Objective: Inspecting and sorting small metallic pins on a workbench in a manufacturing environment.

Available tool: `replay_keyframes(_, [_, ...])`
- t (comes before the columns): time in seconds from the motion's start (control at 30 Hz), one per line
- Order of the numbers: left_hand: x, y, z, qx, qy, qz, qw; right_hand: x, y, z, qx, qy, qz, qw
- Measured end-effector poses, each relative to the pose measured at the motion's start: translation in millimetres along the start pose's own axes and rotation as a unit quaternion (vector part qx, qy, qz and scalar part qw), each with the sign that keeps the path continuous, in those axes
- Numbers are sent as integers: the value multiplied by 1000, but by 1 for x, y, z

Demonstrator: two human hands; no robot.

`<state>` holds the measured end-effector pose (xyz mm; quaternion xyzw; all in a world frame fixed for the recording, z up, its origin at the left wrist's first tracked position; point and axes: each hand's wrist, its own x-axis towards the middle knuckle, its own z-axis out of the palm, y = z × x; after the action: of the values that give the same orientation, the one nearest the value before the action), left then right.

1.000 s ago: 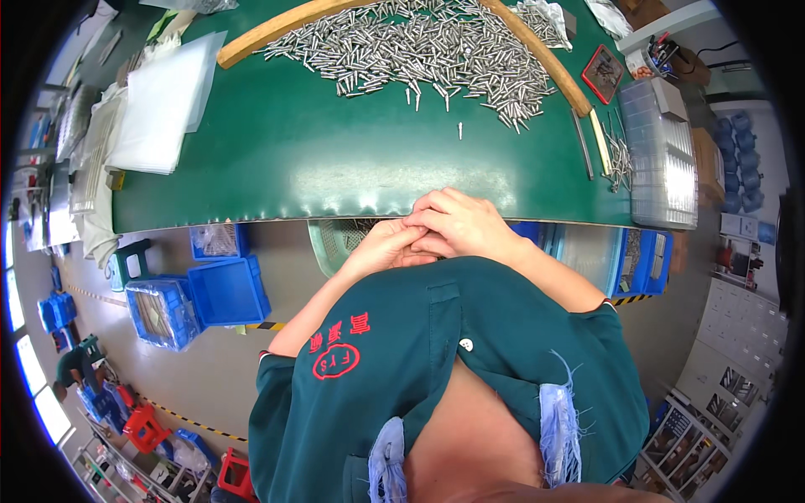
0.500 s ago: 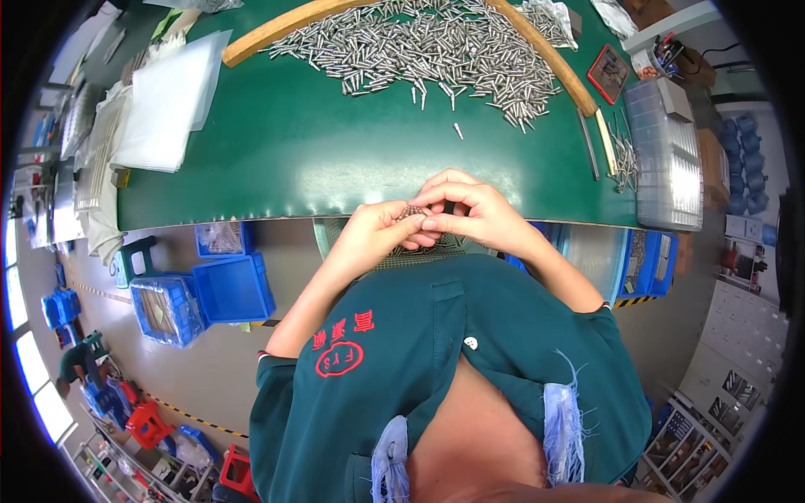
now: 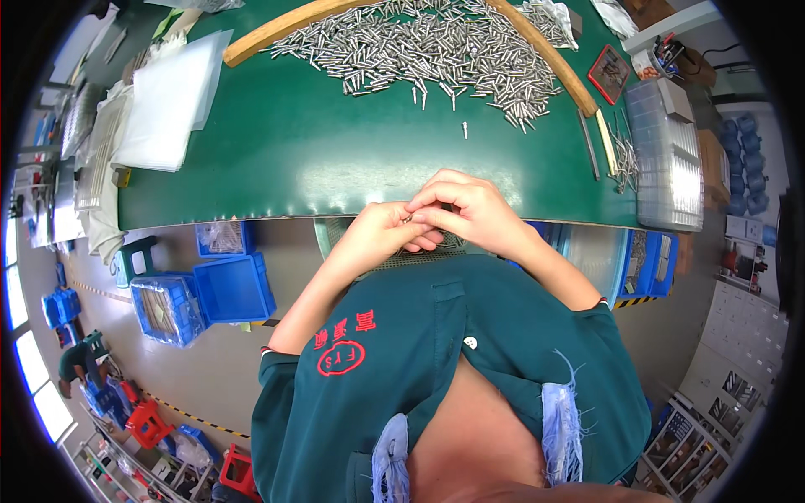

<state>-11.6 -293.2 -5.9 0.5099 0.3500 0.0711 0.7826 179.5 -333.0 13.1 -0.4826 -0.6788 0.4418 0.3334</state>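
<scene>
Hands shifted since the earlier frame: then clasped tight together at the table edge, now parted slightly, fingertips meeting over a small metal pin [image 3: 408, 218].

Left hand [image 3: 381, 235]: fingers curled, pinching the pin's left end. Right hand [image 3: 470, 210]: fingers bent over from the right, closed on the same pin. Whether more pins sit in the palms cannot be told.

Pin: held just past the near table edge, over a perforated tray [image 3: 436, 251] at lap level. Judged light, stiff, smooth and likely slippery; best taken at the ends between fingertips.

Table [image 3: 293, 151]: green, glossy, curved near edge. Pile of pins [image 3: 419, 42] at the far side, fenced by a wooden strip [image 3: 545, 54]; one stray pin [image 3: 464, 129] apart from the pile. Clear plastic sheets [image 3: 163, 105] at left; clear lidded box [image 3: 667, 155] at right.

Room: grey floor, blue bins [image 3: 201, 289] under the table at left, more blue bins at right, shelving at lower right.
</scene>
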Motion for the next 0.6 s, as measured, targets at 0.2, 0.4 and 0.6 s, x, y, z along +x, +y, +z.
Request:
replay_keyframes(0.2, [-11,14,-1,-54,-29,7,998,0,14,0,320,-16,213,923])
replay_keyframes(0.4, [-11,15,-3,-76,-39,60,995,-2,19,11,655,-43,262,707])
replay_keyframes(0.6, [-17,14,-27,-17,65,94,993,-5,31,11,707,-17,297,641])
